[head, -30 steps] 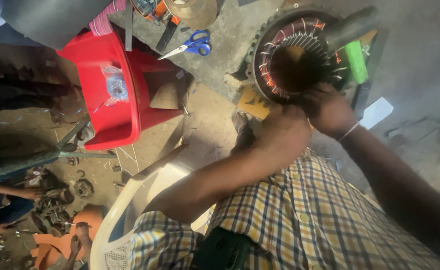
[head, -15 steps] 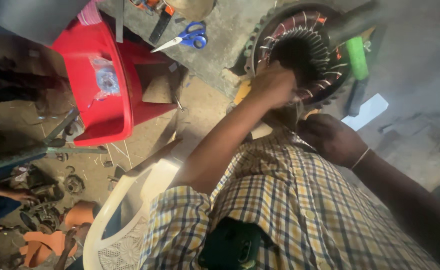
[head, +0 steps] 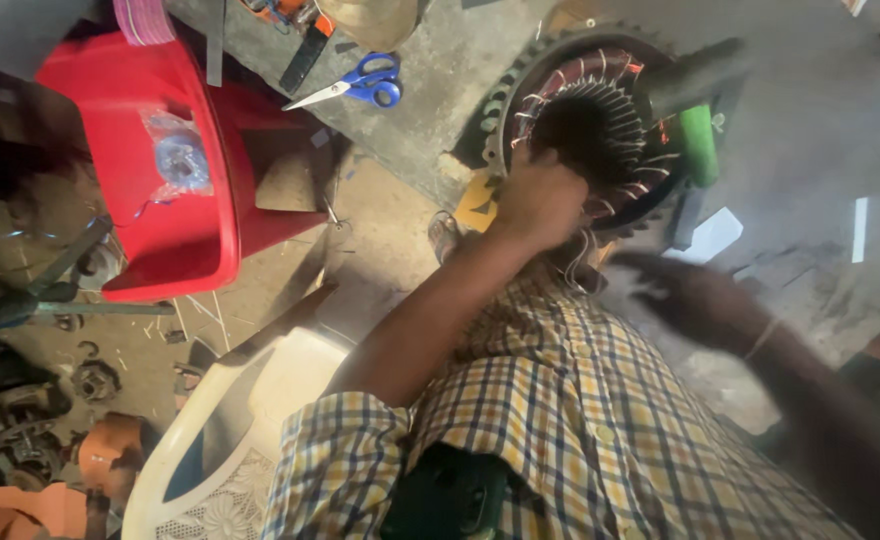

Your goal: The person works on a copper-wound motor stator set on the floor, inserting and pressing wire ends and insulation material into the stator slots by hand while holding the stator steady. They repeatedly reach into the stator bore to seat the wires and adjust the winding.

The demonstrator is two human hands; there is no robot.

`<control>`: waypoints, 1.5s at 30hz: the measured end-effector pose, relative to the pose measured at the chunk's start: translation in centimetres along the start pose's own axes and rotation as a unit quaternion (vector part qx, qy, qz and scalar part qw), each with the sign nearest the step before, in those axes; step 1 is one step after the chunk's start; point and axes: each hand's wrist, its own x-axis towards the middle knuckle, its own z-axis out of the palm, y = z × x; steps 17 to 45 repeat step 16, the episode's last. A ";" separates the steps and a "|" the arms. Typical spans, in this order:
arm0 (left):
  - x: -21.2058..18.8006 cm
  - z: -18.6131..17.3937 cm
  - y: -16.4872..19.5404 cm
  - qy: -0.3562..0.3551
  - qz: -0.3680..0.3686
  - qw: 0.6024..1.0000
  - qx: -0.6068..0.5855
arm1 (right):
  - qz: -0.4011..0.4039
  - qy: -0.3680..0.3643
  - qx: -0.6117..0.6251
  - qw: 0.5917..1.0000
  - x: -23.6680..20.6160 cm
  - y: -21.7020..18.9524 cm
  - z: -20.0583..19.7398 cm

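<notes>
A: Start with the biggest thing, your motor stator (head: 600, 130). Where does it sit?

B: It lies on the concrete floor (head: 440, 90) ahead of your knees, ringed with copper windings, a green-handled tool (head: 700, 145) at its right edge. It has kept its place since half a second ago.

A: And the red plastic chair (head: 160, 170)?

B: Left of you, unmoved, a small clear bag on its seat. The blue-handled scissors (head: 355, 85) lie between it and the stator.

A: My left hand (head: 540, 200)?

B: It presses against the stator's lower rim, as before, its grip closed narrow on the windings.

A: My right hand (head: 695, 295)?

B: It was clear and held low a moment ago; now it is a blur nearer the stator. I cannot tell its grip.
</notes>
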 end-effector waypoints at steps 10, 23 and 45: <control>0.1 1.5 0.3 0.008 -0.020 0.996 -0.086 | 0.064 -0.057 -0.297 0.951 14.8 0.0 -4.0; 0.2 2.2 -0.1 -0.017 -0.035 0.997 -0.068 | 0.075 -0.191 -0.370 0.906 19.0 3.6 -1.6; 0.2 2.2 -0.1 -0.017 -0.035 0.997 -0.068 | 0.075 -0.191 -0.370 0.906 19.0 3.6 -1.6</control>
